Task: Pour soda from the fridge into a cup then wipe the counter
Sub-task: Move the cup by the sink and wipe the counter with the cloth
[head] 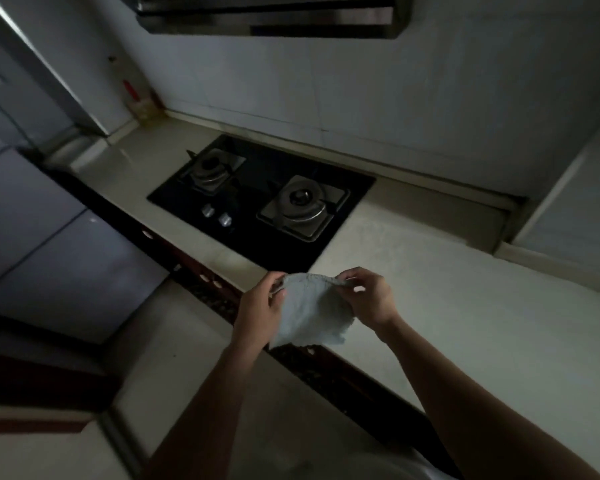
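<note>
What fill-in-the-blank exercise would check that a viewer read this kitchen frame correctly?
1. Both hands, the left hand and the right hand, hold a pale grey ____ by its top edge.
2. The gas hob set into the counter has ____ burners.
3. The two control knobs sit on the hob's ____ edge, between the burners.
4. No cup or soda bottle stands on the ____.

Missing words: cloth; two; front; counter
</note>
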The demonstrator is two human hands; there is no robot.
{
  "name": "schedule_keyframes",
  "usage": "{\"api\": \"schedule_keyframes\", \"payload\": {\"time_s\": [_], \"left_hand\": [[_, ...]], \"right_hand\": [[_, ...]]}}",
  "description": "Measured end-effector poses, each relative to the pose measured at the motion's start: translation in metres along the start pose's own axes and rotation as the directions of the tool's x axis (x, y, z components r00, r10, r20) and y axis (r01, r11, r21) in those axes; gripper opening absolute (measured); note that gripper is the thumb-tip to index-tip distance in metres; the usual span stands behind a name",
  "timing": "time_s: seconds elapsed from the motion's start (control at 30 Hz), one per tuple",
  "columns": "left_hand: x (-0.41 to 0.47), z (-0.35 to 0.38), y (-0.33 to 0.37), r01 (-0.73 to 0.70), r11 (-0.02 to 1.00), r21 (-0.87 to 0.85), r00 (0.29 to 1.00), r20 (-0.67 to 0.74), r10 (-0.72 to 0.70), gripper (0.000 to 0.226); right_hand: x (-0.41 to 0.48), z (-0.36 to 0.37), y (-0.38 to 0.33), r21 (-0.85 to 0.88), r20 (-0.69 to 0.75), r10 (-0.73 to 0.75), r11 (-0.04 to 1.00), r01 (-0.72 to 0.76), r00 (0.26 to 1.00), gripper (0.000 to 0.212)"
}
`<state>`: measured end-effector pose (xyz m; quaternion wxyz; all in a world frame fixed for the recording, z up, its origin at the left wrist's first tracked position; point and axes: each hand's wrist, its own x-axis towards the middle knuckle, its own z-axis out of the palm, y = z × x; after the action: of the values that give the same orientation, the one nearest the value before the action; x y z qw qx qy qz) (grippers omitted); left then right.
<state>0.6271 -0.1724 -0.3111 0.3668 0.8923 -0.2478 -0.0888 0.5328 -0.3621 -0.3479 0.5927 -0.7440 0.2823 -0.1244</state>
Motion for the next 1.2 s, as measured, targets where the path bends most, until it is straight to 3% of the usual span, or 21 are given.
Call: {"api": "schedule_keyframes", "payload": {"time_s": [0.17, 0.33, 0.5, 0.67, 0.77, 0.83, 0.93, 1.0, 1.07, 1.17, 1.2], "left_hand": [[0.037, 0.018, -0.018, 0.126, 0.99, 0.067, 0.991, 0.031, -0.129, 0.026], [0.08, 0.061, -0.032, 0.136, 0.982, 0.129, 0.969, 0.19, -0.159, 0.021], [0.136, 0.08, -0.048, 0.045, 0.986, 0.162, 0.931, 0.351, -0.1, 0.015], [0.182, 0.072, -0.083, -0.076, 0.983, 0.165, 0.918, 0.397, 0.004, 0.014], [0.205, 0.07, -0.089, -0.143, 0.984, 0.107, 0.9, 0.428, 0.084, 0.017], [0.212, 0.073, -0.092, -0.112, 0.992, 0.057, 0.883, 0.464, 0.073, 0.016], [0.211, 0.078, -0.105, -0.044, 0.999, -0.031, 0.905, 0.421, 0.053, 0.012], [0.208, 0.08, -0.113, -0.1, 0.99, -0.097, 0.929, 0.347, 0.128, 0.015], [0.204, 0.08, -0.115, -0.194, 0.976, -0.098, 0.941, 0.262, 0.214, 0.024], [0.195, 0.075, -0.112, -0.428, 0.904, 0.008, 0.88, 0.233, 0.415, 0.031], [0.193, 0.08, -0.112, -0.472, 0.882, -0.012, 0.834, 0.317, 0.451, 0.035]], "right_hand": [[0.032, 0.015, 0.012, -0.153, 0.012, 0.042, 0.987, -0.04, 0.999, 0.017], [0.05, 0.01, 0.039, -0.308, 0.007, 0.156, 0.94, -0.146, 0.988, 0.031], [0.07, 0.025, 0.041, -0.356, -0.127, 0.237, 0.896, -0.267, 0.963, 0.023], [0.105, 0.063, 0.023, -0.358, -0.278, 0.189, 0.89, -0.284, 0.942, 0.016], [0.124, 0.082, 0.015, -0.323, -0.433, 0.15, 0.895, -0.308, 0.889, 0.033], [0.125, 0.094, 0.008, -0.284, -0.52, 0.133, 0.905, -0.317, 0.844, 0.048], [0.107, 0.121, 0.013, -0.386, -0.358, 0.127, 0.882, -0.27, 0.925, 0.051], [0.094, 0.138, 0.024, -0.539, -0.163, 0.124, 0.82, -0.193, 0.979, 0.054], [0.093, 0.146, 0.04, -0.628, -0.064, 0.16, 0.76, -0.164, 0.985, 0.058], [0.11, 0.147, 0.05, -0.653, -0.068, 0.24, 0.724, -0.225, 0.968, 0.062], [0.116, 0.147, 0.053, -0.691, -0.054, 0.23, 0.694, -0.203, 0.972, 0.065]]}}
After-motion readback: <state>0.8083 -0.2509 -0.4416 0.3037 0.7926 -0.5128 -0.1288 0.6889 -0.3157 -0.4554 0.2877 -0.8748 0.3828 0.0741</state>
